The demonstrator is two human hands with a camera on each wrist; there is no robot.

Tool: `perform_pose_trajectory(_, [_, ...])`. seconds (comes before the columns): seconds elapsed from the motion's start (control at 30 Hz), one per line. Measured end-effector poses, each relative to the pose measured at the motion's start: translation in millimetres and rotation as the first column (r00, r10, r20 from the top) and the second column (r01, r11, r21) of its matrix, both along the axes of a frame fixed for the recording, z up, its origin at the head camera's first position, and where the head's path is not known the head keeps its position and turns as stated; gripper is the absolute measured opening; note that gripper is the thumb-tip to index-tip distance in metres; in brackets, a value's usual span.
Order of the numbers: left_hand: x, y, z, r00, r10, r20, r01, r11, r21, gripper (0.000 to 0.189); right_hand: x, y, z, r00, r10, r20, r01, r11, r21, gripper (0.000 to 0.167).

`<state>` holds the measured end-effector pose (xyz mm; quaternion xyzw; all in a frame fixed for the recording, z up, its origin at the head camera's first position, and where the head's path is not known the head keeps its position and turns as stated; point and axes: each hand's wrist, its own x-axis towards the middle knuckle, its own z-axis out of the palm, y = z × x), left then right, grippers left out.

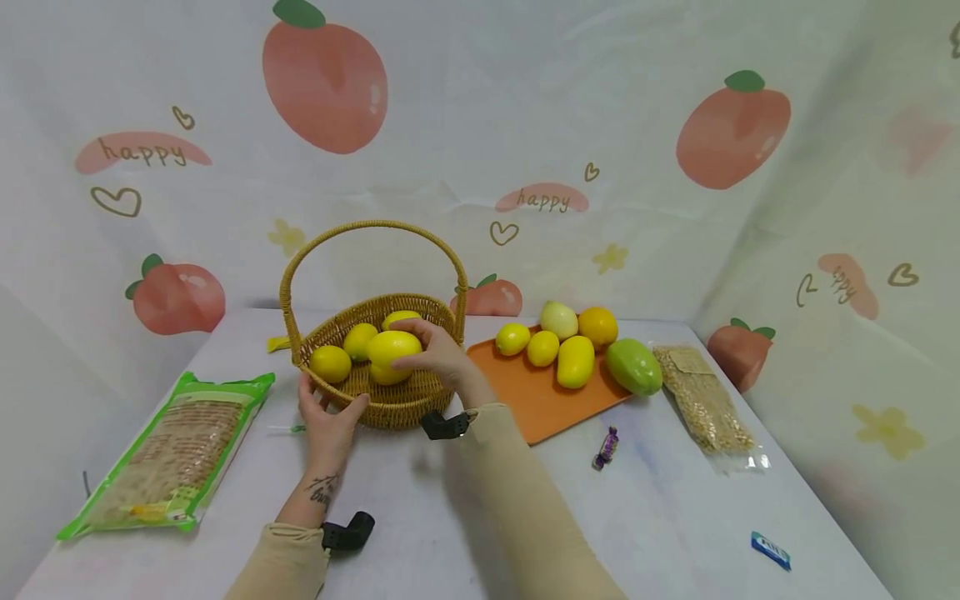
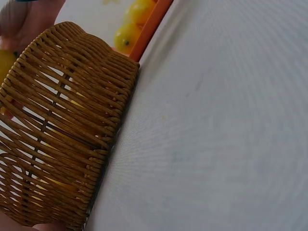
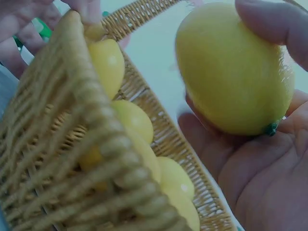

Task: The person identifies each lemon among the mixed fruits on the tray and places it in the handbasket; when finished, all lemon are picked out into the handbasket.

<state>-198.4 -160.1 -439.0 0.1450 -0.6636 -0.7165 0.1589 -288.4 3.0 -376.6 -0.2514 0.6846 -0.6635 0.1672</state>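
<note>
A wicker basket [image 1: 401, 414] with a tall arched handle stands at the left of the table's middle, several yellow lemons [image 1: 330, 364] inside it. My left hand [image 1: 330, 423] grips its near left rim, thumb over the edge and fingers against the outer side. Just above the basket's opening, my right hand [image 1: 444, 357] holds another lemon [image 3: 233, 72] between thumb and fingers; its green tip shows in the right wrist view. The left wrist view takes in the woven side [image 2: 72, 106] from close up.
Right of the basket lies an orange tray [image 1: 525, 412] with lemons, a mango [image 1: 576, 362], an orange [image 1: 597, 327], a pale round fruit [image 1: 558, 320] and a green papaya [image 1: 633, 367]. Grain bags [image 1: 176, 450] [image 1: 708, 404] flank both sides. Two wrapped candies [image 1: 606, 448] [image 1: 771, 551] lie at right.
</note>
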Motion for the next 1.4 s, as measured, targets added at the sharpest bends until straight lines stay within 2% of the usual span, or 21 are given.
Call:
perform_pose_trajectory(0.13, [-0.6,1.0,1.2,1.0,-0.002,0.005,0.002,1.0,0.001,0.097,1.8,2,1.5,0.999,0.005,-0.033,-0.006,0.999,-0.039,0.052])
perform_pose_trajectory(0.27, [-1.1,0.9,2.5,1.0,-0.002,0.02,0.002,1.0,0.0,0.097,5.5,19,8.4,0.997,-0.044,-0.065,0.039,0.996,-0.078,0.051])
perform_pose_trajectory(0.37, [-1.3,0.1,2.9,1.0,0.0,0.014,0.0,1.0,0.0,0.096,6.0,39,12.8,0.994,-0.088,-0.064,0.078,0.986,-0.145,0.052])
perform_pose_trajectory(0.47, [-1.4,-0.7,3.0,1.0,0.0,0.004,0.0,1.0,-0.002,0.097,2.6,60,13.5,0.984,-0.171,-0.058,0.153,0.961,-0.23,0.05])
perform_pose_trajectory(0.53, [-1.2,-1.0,3.1,1.0,0.0,-0.003,0.0,1.0,0.001,0.097,-1.5,73,11.8,0.96,-0.276,-0.043,0.253,0.926,-0.278,0.048])
perform_pose_trajectory(0.6, [-0.9,-1.3,3.1,1.0,0.0,-0.004,0.0,1.0,-0.001,0.096,-7.3,85,8.3,0.918,-0.396,-0.019,0.369,0.871,-0.325,0.046])
perform_pose_trajectory(0.63, [-0.5,-1.3,3.3,1.0,0.001,-0.004,-0.001,1.0,0.001,0.096,-10.3,90,6.2,0.889,-0.459,-0.003,0.43,0.835,-0.345,0.045])
perform_pose_trajectory(0.73, [0.0,-1.3,3.7,1.0,0.004,0.0,-0.004,1.0,0.001,0.096,-19.9,102,-1.9,0.767,-0.641,0.025,0.602,0.707,-0.371,0.044])
perform_pose_trajectory(0.83, [0.8,-1.1,3.9,1.0,0.006,0.0,-0.006,1.0,-0.004,0.096,-27.7,110,-12.0,0.641,-0.766,0.043,0.731,0.593,-0.337,0.049])
perform_pose_trajectory(0.87, [1.0,-0.9,3.8,1.0,0.006,0.002,-0.006,1.0,-0.009,0.096,-29.5,112,-15.5,0.602,-0.797,0.043,0.765,0.561,-0.315,0.051])
perform_pose_trajectory(0.97, [1.2,-0.7,2.6,1.0,0.004,0.005,-0.004,1.0,-0.023,0.096,-35.1,118,-27.5,0.519,-0.853,0.051,0.835,0.493,-0.243,0.056])
perform_pose_trajectory(1.03, [1.3,-0.4,1.9,1.0,0.003,0.01,-0.003,1.0,-0.029,0.096,-37.7,121,-34.9,0.475,-0.879,0.05,0.867,0.457,-0.199,0.058])
perform_pose_trajectory(1.2, [0.7,-0.4,0.4,1.0,0.006,0.012,-0.006,1.0,-0.03,0.096,-42.5,123,-50.3,0.402,-0.914,0.056,0.913,0.395,-0.105,0.059])
perform_pose_trajectory(1.27, [0.6,-0.5,0.3,1.0,0.004,0.012,-0.004,1.0,-0.028,0.096,-44.3,123,-55.6,0.383,-0.922,0.05,0.923,0.38,-0.067,0.059])
perform_pose_trajectory(1.4, [1.8,-0.1,0.9,1.0,-0.002,0.004,0.002,1.0,-0.019,0.096,-47.7,122,-65.6,0.365,-0.929,0.05,0.931,0.366,-0.001,0.061])
